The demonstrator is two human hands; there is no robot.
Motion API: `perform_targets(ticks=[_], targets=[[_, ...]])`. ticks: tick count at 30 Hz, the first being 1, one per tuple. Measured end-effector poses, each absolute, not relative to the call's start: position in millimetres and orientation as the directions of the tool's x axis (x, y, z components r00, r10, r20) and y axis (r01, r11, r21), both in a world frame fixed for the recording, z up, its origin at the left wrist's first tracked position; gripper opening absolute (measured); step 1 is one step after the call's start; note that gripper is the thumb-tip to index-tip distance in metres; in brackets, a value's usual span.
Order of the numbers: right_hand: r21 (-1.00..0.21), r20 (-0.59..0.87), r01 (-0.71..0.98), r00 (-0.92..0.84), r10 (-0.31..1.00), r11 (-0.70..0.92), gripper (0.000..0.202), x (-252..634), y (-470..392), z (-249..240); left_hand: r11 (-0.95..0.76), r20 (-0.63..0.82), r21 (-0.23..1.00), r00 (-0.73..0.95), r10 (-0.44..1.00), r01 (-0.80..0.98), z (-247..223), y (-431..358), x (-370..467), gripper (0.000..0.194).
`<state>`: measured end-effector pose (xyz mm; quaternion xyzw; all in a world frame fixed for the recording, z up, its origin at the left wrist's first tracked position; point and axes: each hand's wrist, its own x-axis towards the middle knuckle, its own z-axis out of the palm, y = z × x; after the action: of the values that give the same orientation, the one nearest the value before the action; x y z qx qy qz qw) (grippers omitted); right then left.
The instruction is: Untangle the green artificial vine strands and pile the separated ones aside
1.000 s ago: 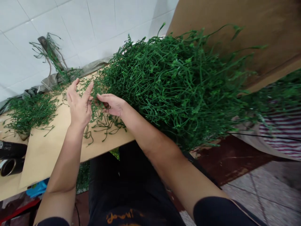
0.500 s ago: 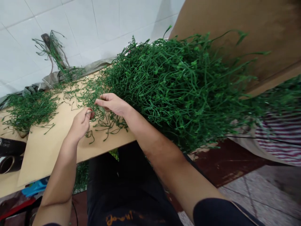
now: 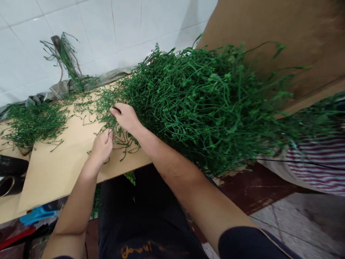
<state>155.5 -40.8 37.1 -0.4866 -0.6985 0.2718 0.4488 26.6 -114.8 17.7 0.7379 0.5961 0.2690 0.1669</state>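
Thin green plant stems with small leafy tips, seemingly artificial, lie in a loose scatter (image 3: 125,142) on the tan board (image 3: 58,163). Over this scatter my left hand (image 3: 102,146) is closed, its thumb and fingertips pinching a thin stem. Just above and to the right of it, my right hand (image 3: 126,117) is also closed, with its fingertips pinched among the stems; the piece between them is mostly hidden. Close by on the right rises a big heap of the same green stems (image 3: 194,97).
A smaller pile of stems (image 3: 36,124) lies at the board's left. More stems hang on an upright post (image 3: 58,48) by the tiled wall (image 3: 94,28). Dark cylinders (image 3: 12,185) stand at far left. A large cardboard sheet (image 3: 283,28) leans behind the heap.
My left hand has moved right and slightly down, closer below my right hand. The right hand has shifted a little and its fingers have drawn closer together. The view has tilted slightly.
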Motion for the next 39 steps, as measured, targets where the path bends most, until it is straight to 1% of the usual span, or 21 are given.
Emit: perform_targets(ticks=[2, 5, 9, 12, 14, 16, 17, 18, 20, 21, 23, 25, 26, 29, 30, 31, 32, 35, 36, 37, 39], targets=[[-0.773, 0.363, 0.520, -0.108, 0.926, 0.364, 0.026, 151.0, -37.2, 37.1, -0.220, 0.200, 0.565, 0.126, 0.972, 0.795, 18.3, -117.6, 32.7, 0.030], [-0.759, 0.318, 0.573, -0.088, 0.944, 0.309, 0.028, 145.0, -30.0, 38.9, -0.223, 0.212, 0.549, 0.123, 0.969, 0.806, 23.2, -119.5, 38.2, 0.035], [-0.760, 0.286, 0.593, -0.063, 0.956, 0.266, 0.032, 133.8, -22.0, 45.1, -0.223, 0.249, 0.552, 0.097, 0.964, 0.803, 27.4, -116.7, 36.3, 0.040], [-0.757, 0.296, 0.590, -0.072, 0.952, 0.280, 0.035, 125.6, -17.0, 47.5, -0.207, 0.274, 0.591, 0.047, 0.961, 0.780, 27.3, -118.2, 33.0, 0.041], [-0.761, 0.311, 0.580, -0.066, 0.948, 0.290, 0.035, 127.7, -10.4, 44.9, -0.189, 0.263, 0.609, 0.028, 0.964, 0.770, 30.6, -127.8, 32.0, 0.042], [-0.799, 0.285, 0.559, 0.032, 0.958, 0.220, 0.034, 139.4, -0.8, 39.1, -0.189, 0.229, 0.617, 0.055, 0.972, 0.764, 38.4, -144.5, 31.2, 0.044], [-0.824, 0.260, 0.543, 0.105, 0.960, 0.164, 0.034, 147.9, 4.1, 35.9, -0.200, 0.210, 0.618, 0.086, 0.974, 0.760, 43.1, -153.4, 30.3, 0.046], [-0.854, 0.202, 0.514, 0.192, 0.960, 0.077, 0.034, 157.0, 8.3, 33.1, -0.215, 0.188, 0.617, 0.123, 0.974, 0.757, 47.5, -160.9, 28.9, 0.047], [-0.866, 0.181, 0.499, 0.237, 0.955, 0.040, 0.035, 172.0, 11.6, 31.1, -0.230, 0.151, 0.598, 0.174, 0.973, 0.767, 52.7, -166.8, 23.9, 0.049], [-0.868, 0.192, 0.493, 0.220, 0.956, 0.061, 0.035, 176.1, 10.3, 32.6, -0.220, 0.131, 0.574, 0.176, 0.976, 0.789, 52.6, -163.8, 20.5, 0.048], [-0.865, 0.250, 0.471, 0.106, 0.962, 0.173, 0.032, 176.9, 2.3, 39.9, -0.172, 0.104, 0.506, 0.138, 0.985, 0.845, 47.1, -147.6, 13.3, 0.043], [-0.853, 0.314, 0.441, 0.002, 0.950, 0.281, 0.031, 171.6, -8.6, 49.8, -0.124, 0.131, 0.461, 0.071, 0.989, 0.879, 38.3, -125.2, 8.2, 0.032], [-0.847, 0.333, 0.429, -0.028, 0.942, 0.312, 0.030, 168.7, -13.6, 54.1, -0.116, 0.173, 0.458, 0.039, 0.984, 0.881, 34.4, -114.7, 7.2, 0.033], [-0.858, 0.335, 0.389, -0.073, 0.940, 0.336, 0.029, 164.4, -23.4, 59.5, -0.164, 0.370, 0.508, -0.042, 0.928, 0.846, 28.4, -92.0, 12.0, 0.064], [-0.865, 0.328, 0.374, -0.080, 0.941, 0.333, 0.029, 164.3, -25.0, 58.9, -0.195, 0.418, 0.533, -0.056, 0.907, 0.824, 28.3, -87.0, 16.0, 0.071], [-0.871, 0.326, 0.362, -0.082, 0.942, 0.333, 0.028, 164.6, -26.0, 57.7, -0.221, 0.434, 0.566, -0.060, 0.899, 0.794, 28.7, -82.7, 20.7, 0.072], [-0.872, 0.328, 0.356, -0.081, 0.941, 0.335, 0.029, 165.0, -26.5, 56.3, -0.239, 0.416, 0.611, -0.049, 0.908, 0.755, 29.2, -79.0, 25.8, 0.067], [-0.866, 0.342, 0.369, -0.054, 0.938, 0.337, 0.029, 167.0, -25.3, 53.5, -0.219, 0.255, 0.724, 0.041, 0.966, 0.654, 29.8, -71.2, 39.5, 0.037], [-0.867, 0.346, 0.369, -0.042, 0.937, 0.336, 0.029, 167.8, -23.6, 53.1, -0.204, 0.210, 0.736, 0.068, 0.975, 0.646, 29.7, -70.2, 42.9, 0.033], [-0.870, 0.350, 0.362, -0.027, 0.936, 0.336, 0.029, 168.5, -21.1, 52.7, -0.198, 0.184, 0.732, 0.091, 0.979, 0.652, 29.6, -70.2, 45.6, 0.034], [-0.877, 0.367, 0.341, 0.017, 0.930, 0.340, 0.029, 169.4, -14.0, 50.9, -0.214, 0.175, 0.707, 0.126, 0.976, 0.674, 29.9, -72.7, 49.9, 0.037]])
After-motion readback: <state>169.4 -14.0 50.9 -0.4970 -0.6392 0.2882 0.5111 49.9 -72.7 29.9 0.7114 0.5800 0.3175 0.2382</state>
